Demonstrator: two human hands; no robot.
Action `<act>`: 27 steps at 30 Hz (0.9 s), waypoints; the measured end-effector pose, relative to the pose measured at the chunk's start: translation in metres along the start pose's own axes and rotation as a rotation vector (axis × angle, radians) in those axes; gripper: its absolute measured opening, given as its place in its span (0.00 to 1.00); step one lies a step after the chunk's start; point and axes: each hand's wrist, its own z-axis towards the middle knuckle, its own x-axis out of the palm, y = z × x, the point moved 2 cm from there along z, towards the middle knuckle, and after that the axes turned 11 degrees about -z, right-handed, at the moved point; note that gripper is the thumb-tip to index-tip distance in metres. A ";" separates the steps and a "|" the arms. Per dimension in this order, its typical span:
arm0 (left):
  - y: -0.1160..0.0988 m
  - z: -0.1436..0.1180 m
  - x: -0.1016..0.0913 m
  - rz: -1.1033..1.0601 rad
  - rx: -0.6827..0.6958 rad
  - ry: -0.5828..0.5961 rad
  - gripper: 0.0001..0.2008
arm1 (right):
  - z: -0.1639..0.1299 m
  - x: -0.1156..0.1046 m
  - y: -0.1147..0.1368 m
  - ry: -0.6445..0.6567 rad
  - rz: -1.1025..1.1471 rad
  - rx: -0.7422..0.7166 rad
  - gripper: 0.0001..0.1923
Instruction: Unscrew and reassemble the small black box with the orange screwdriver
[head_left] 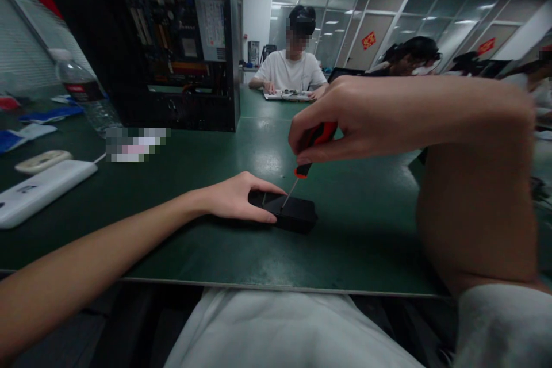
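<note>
A black box-shaped device (297, 214) lies on the green table in front of me. My left hand (239, 198) grips its left end, thumb on the near side and fingers on the far side. My right hand (332, 121) is wrapped round the red and black handle of a screwdriver (304, 171), above and to the right of the device. The screwdriver slants down to the left, and its thin metal shaft ends at the top of the device near my left thumb. Whatever lies under the tip is too small to make out.
An open black computer case (172, 52) stands at the back left. Beside it are a plastic bottle (88, 92), a white power bank (47, 190) and a beige oval object (43, 161). Across the green table (207, 155), a person (291, 72) handles a flat device; others sit at the right.
</note>
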 end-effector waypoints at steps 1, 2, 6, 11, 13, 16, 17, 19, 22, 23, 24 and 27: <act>0.000 0.000 0.000 -0.002 -0.001 0.000 0.29 | 0.000 0.000 0.000 0.004 0.014 0.006 0.16; -0.001 0.000 0.000 -0.004 -0.002 0.001 0.29 | 0.001 0.000 0.001 0.007 0.029 0.013 0.16; -0.003 0.000 0.002 -0.011 0.000 -0.002 0.28 | 0.002 -0.001 0.004 0.019 0.054 0.034 0.13; -0.003 0.000 0.002 0.000 -0.007 -0.014 0.28 | 0.003 -0.004 0.012 -0.014 0.042 -0.004 0.11; -0.004 -0.001 0.003 -0.001 -0.003 -0.024 0.28 | 0.005 -0.005 0.015 -0.050 0.037 -0.055 0.11; -0.006 -0.001 0.003 -0.006 0.013 -0.022 0.27 | 0.006 -0.006 0.019 -0.103 0.026 -0.146 0.11; -0.006 -0.001 0.003 -0.006 0.022 -0.020 0.27 | 0.006 -0.007 0.021 -0.120 0.022 -0.175 0.10; -0.006 -0.001 0.003 -0.005 0.037 -0.020 0.26 | 0.006 -0.007 0.023 -0.123 0.020 -0.195 0.10; -0.004 0.000 0.003 0.002 0.051 -0.026 0.26 | 0.005 -0.008 0.024 -0.052 0.051 -0.129 0.11; -0.003 0.000 0.003 0.004 0.054 -0.024 0.26 | 0.005 -0.007 0.024 -0.024 0.064 -0.102 0.11; -0.002 0.001 0.004 0.006 0.061 -0.022 0.26 | 0.004 -0.008 0.025 -0.006 0.076 -0.086 0.12; -0.002 0.001 0.007 0.003 0.110 -0.044 0.28 | 0.004 -0.008 0.026 -0.005 0.080 -0.088 0.12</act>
